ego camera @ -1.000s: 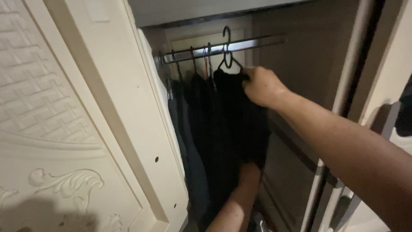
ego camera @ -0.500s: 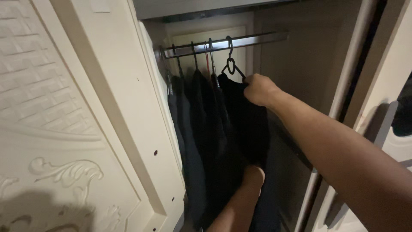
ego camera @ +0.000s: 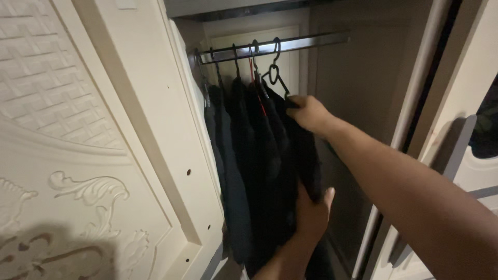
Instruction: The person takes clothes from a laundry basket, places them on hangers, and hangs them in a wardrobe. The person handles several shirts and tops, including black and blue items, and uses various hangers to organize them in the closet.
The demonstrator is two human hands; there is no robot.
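Note:
A black garment (ego camera: 295, 150) hangs on a black hanger (ego camera: 275, 75) hooked over the metal rail (ego camera: 306, 42) inside a wardrobe. My right hand (ego camera: 307, 112) grips the garment at its shoulder, just below the hanger. My left hand (ego camera: 313, 215) reaches up from below and holds the garment's lower edge, fingers wrapped around the dark cloth. To the left of it on the same rail hang several other dark clothes (ego camera: 241, 155), pressed close together.
The cream wardrobe door (ego camera: 67, 155) with carved relief stands open at left, its edge close to the hanging clothes. A grey vertical frame bar (ego camera: 410, 109) runs down the right side. The wardrobe's right half behind the garment holds no clothes.
The hanger's hook, above the rail a second ago, now rests on it. My right hand has dropped lower on the garment's shoulder. My left hand has risen and closed on the hem.

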